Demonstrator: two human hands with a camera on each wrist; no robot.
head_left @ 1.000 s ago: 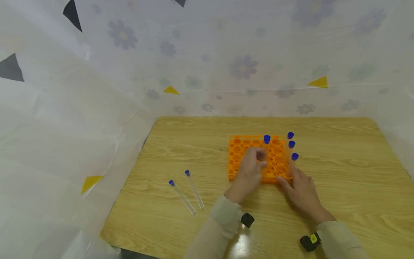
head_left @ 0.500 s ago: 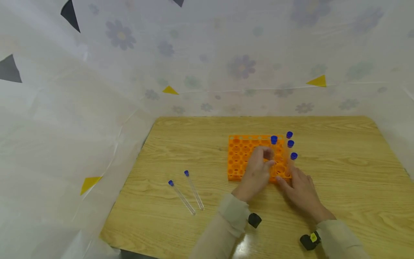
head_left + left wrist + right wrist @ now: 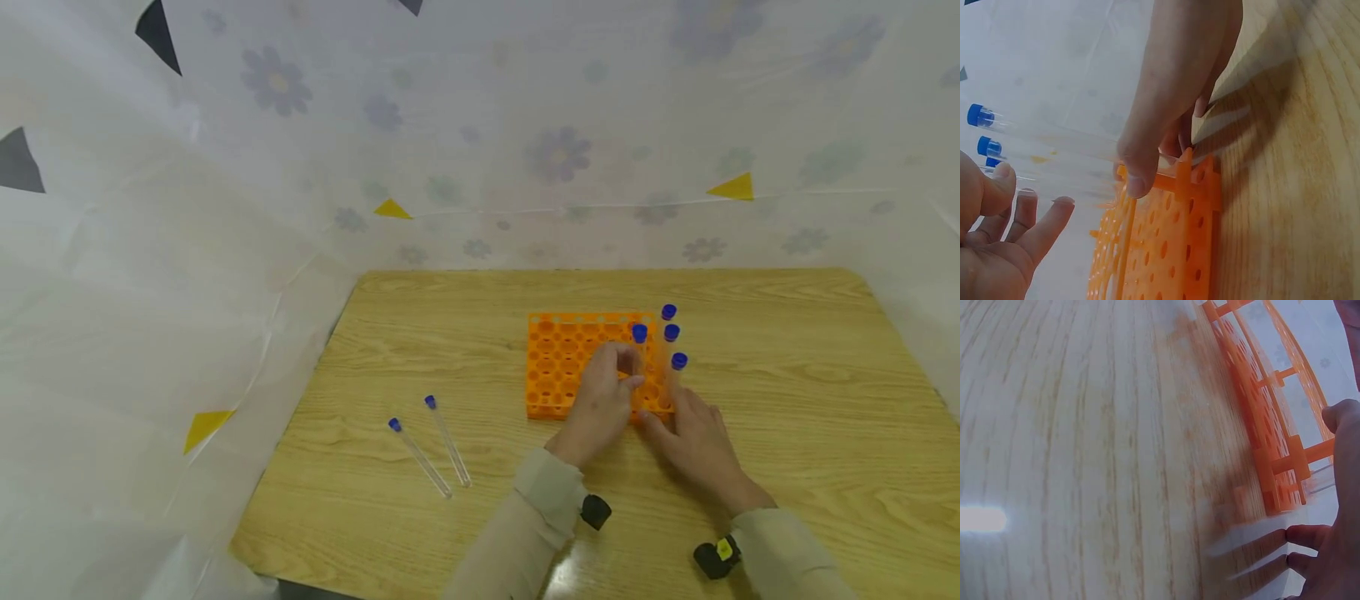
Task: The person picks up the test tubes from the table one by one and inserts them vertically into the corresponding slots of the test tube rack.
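We'd keep this blue-capped test tube point(image 3: 639, 334) upright over the orange tube rack point(image 3: 550, 410): our left hand point(image 3: 601, 402) pinches it, our right hand point(image 3: 703, 444) grips the rack's near corner (handy brace).

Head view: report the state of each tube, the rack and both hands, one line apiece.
Orange rack: upright on the wooden table
Three racked tubes: capped, standing at the rack's right end
Held tube: capped, roughly upright, lower end hidden
Left loose tube: capped, lying down
Right loose tube: capped, lying down
Left hand: pinches the held tube
Right hand: holds the rack's near right corner
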